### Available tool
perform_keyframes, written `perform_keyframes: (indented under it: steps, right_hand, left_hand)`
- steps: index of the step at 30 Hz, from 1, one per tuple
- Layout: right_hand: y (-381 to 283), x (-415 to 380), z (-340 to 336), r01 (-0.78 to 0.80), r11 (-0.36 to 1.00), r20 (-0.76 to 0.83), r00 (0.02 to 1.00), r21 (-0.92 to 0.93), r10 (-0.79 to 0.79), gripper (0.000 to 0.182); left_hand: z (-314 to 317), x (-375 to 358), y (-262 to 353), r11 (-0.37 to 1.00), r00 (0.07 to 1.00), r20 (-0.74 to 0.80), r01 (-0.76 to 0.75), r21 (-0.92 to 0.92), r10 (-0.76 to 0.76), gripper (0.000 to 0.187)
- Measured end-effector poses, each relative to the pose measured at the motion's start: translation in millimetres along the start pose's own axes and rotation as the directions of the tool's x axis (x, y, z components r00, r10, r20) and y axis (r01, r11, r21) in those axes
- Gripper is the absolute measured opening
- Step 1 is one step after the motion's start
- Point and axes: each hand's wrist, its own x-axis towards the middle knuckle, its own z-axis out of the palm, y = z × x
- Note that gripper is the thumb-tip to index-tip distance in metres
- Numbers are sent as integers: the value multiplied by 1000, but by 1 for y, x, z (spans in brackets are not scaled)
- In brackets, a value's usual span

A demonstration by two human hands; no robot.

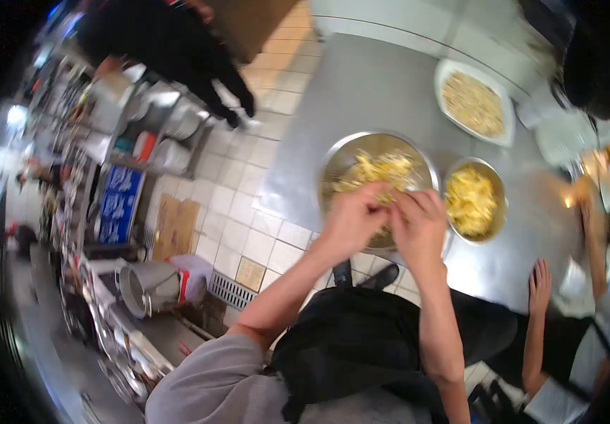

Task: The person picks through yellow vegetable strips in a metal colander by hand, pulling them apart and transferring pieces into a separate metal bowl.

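Note:
Both hands work over a large steel bowl [340,159] of yellow shredded food [379,169] on a steel table [361,85]. My left hand [354,219] and my right hand [418,222] are pressed close together at the bowl's near rim, fingers pinched around a bit of the yellow food. Just to the right stands a smaller steel bowl [497,185] filled with the same yellow food.
A white rectangular dish [446,71] of pale shreds sits farther along the table. Another person's hand [539,286] rests on the table's right edge. A person in black stands on the tiled floor [241,212] at top left. Shelves with pots line the left.

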Motion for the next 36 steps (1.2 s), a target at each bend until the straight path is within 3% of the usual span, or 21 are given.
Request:
perform_keyframes:
  steps: [1, 5, 6, 8, 9, 11, 14, 16, 18, 19, 22, 23, 24, 25, 28, 29, 30, 31, 34, 36]
  right_hand:
    - [4, -1, 3, 29, 1000, 15, 999, 2, -29, 23]
    - [-3, 2, 1, -12, 999, 87, 996, 37, 9, 13]
    - [-4, 3, 2, 16, 998, 108, 994, 65, -23, 13]
    - [-5, 1, 2, -157, 977, 165, 977, 145, 133, 11]
    - [-4, 0, 2, -138, 977, 182, 977, 161, 108, 11]
    - [-2, -1, 3, -272, 948, 243, 943, 166, 227, 11]
    - [3, 3, 2, -343, 923, 352, 897, 172, 267, 10]
    - [4, 5, 3, -319, 929, 357, 903, 189, 238, 9]
    - [3, 6, 2, -377, 918, 397, 867, 125, 302, 9]
    - [4, 5, 2, -365, 921, 397, 872, 139, 286, 9]
    - [-5, 6, -2, -307, 939, 361, 902, 154, 236, 9]
    - [-6, 7, -4, -305, 940, 361, 903, 153, 234, 9]
    - [-7, 7, -7, -249, 959, 347, 918, 133, 190, 9]
    - [-7, 8, -10, -193, 975, 334, 931, 112, 146, 9]
    - [-16, 14, -19, -196, 978, 334, 929, 72, 162, 9]
    - [-16, 14, -20, -201, 977, 333, 928, 65, 168, 9]
    - [-15, 13, -20, -225, 970, 333, 925, 94, 183, 9]
    - [-14, 13, -20, -251, 961, 331, 922, 119, 200, 8]
    - [-16, 8, -18, -246, 961, 248, 946, 128, 209, 7]
    - [-25, 6, -16, -201, 974, 184, 966, 106, 180, 7]
  left_hand:
    - [-4, -1, 7, 996, 995, 33, 92, 9, -93, 20]
    - [-1, -4, -7, 997, 996, -54, -62, 44, 64, 47]
    - [-4, -5, -7, 998, 994, -97, -46, 50, 51, 47]
    - [-6, -9, -6, 997, 995, -81, -58, -44, 54, 46]
    - [-5, -9, -9, 998, 993, -112, -51, -41, 46, 46]
    - [0, -12, -15, 987, 987, -141, -94, -127, 76, 48]
    - [-5, -16, -16, 988, 978, -164, -141, -55, 130, 48]
    - [-6, -17, -21, 986, 970, -195, -159, -53, 146, 46]
    - [-9, -18, -20, 968, 977, -195, -131, -212, 90, 46]
    - [-12, -16, -20, 969, 974, -206, -138, -205, 95, 46]
    - [-13, -13, -26, 991, 986, -151, 53, -123, -72, 34]
    - [-10, -12, -29, 991, 986, -153, 52, -123, -71, 34]
    - [-5, -11, -31, 990, 932, -332, -134, 50, 143, 29]
    - [-1, -10, -34, 928, 810, -459, -277, 250, 366, 26]
    - [-7, -10, -8, 929, 779, -505, -313, 198, 370, 26]
    - [-10, -11, -5, 930, 783, -502, -314, 191, 368, 26]
    - [-13, -12, -2, 969, 938, -242, -236, 72, 247, 28]
    - [-15, -13, 0, 992, 990, 60, -125, -21, 126, 31]
    - [2, -14, 3, 999, 995, 86, -39, -35, 42, 33]
    - [22, -15, -16, 956, 952, -172, -273, -108, 252, 33]
